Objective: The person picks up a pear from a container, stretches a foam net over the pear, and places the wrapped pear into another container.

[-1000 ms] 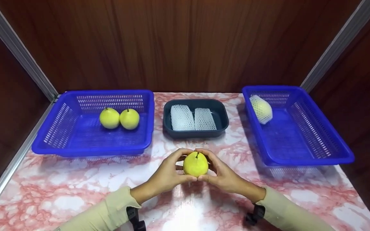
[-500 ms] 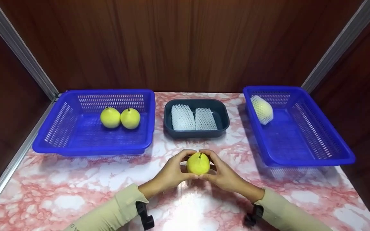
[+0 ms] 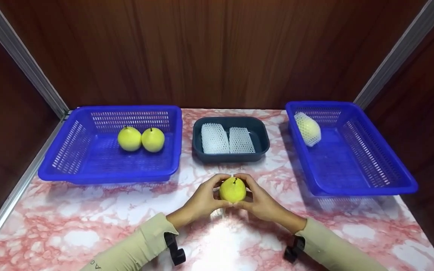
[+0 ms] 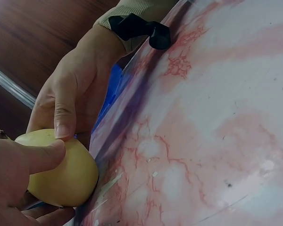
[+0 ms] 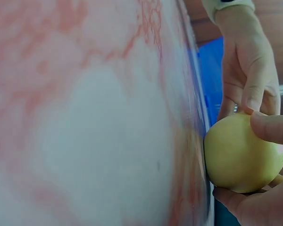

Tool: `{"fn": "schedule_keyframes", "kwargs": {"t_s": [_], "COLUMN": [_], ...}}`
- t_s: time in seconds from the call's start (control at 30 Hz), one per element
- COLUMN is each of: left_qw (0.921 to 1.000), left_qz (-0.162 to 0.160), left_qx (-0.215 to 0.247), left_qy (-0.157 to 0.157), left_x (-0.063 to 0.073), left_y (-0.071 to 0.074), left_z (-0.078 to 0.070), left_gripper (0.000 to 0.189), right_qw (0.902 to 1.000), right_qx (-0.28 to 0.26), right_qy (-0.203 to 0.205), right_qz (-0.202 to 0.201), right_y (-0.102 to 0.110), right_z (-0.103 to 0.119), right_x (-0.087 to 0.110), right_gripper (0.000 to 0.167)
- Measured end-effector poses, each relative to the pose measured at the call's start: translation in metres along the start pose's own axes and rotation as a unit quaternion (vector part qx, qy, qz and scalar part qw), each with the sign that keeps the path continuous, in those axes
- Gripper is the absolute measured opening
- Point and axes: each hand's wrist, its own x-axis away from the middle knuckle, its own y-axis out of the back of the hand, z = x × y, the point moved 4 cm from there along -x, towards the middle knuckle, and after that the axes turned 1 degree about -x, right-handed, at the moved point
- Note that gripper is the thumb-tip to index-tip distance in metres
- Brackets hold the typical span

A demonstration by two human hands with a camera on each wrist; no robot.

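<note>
A: What's changing? Go left to right.

B: Left basket (image 3: 98, 160): nothing moving. It's sitting by the tabletop's (image 3: 126, 207) far left corner. A bare pear (image 3: 129, 139) and a second bare pear (image 3: 153, 140) are standing in it, touching.

A: Left hand?

B: Left hand (image 3: 201, 199) is cupping the held pear (image 3: 233, 191) from its left. Fingers are curving round the far side, thumb is pressing the near face. Its forearm is sitting slightly further in than a second ago.

A: Middle?

B: Plastic tub (image 3: 230, 157) is staying put, midway along the far edge, with a wide net sleeve (image 3: 215, 139) and a narrow net sleeve (image 3: 242, 140) lying in it. Held pear is staying stem-up in front of the tub, mid-tabletop, but shifting a touch toward the far edge. Can't tell if its base is touching down.

A: Right side?

B: Right hand (image 3: 264, 203) is mirroring: fingers bending round the back, thumb in front, tips nearly meeting the other hand's. Right basket (image 3: 337, 162) is sitting along the right edge; a netted pear (image 3: 308, 128) is leaning on its left wall, unchanged.

A: Meaning?

B: I'm reading it as a small reposition, no real progress: held pear is staying bare, both sleeves lying unused.
</note>
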Motion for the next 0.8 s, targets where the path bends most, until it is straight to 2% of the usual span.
{"fn": "schedule_keyframes", "kwargs": {"t_s": [0.3,0.5,0.8], "left_qw": [0.9998,0.9998,0.9994], "left_qz": [0.004,-0.001,-0.003], "left_qx": [0.015,0.015,0.031], "left_qy": [-0.01,-0.012,-0.013], "left_x": [-0.009,-0.016,-0.022], "left_y": [0.0,-0.001,-0.002], "left_z": [0.003,0.004,0.005], "left_gripper": [0.067,0.069,0.07], "right_qw": [0.9999,0.9991,0.9981], "right_qx": [0.009,0.042,0.056], "right_qy": [0.007,-0.003,-0.02], "right_qz": [0.004,-0.008,-0.019], "right_y": [0.005,0.011,0.015], "right_z": [-0.001,-0.003,-0.005], "right_x": [-0.005,-0.008,-0.01], "right_gripper": [0.069,0.071,0.073]}}
